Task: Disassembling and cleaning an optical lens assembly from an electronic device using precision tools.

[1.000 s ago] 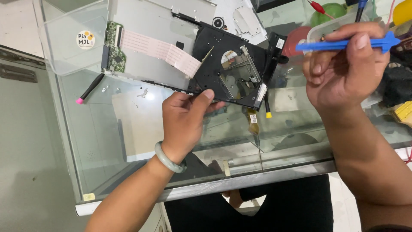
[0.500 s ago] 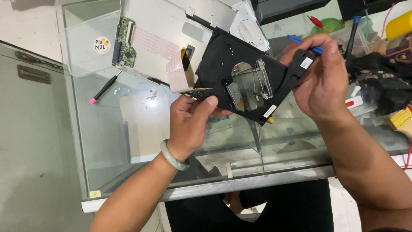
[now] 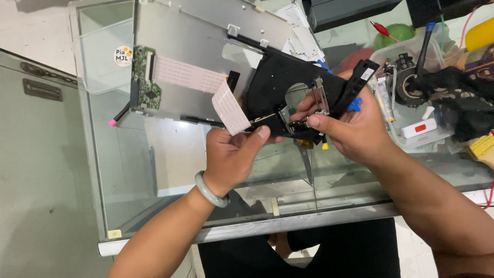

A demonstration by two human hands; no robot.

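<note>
Black drive mechanism point(image 3: 272, 85) in both hands, above glass table point(image 3: 170, 170), cluttered workbench

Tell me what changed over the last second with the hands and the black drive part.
The right hand no longer grips the blue tool high over the right side; it came down and took hold of the black drive mechanism, its fingers at the metal bracket. A blue piece peeks out behind that hand. The left hand kept its grip on the lower edge, and the ribbon cable remains attached.

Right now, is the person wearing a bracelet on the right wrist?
No, the pale green bangle sits on the left wrist, below the left hand; the right hand has a bare wrist.
</note>
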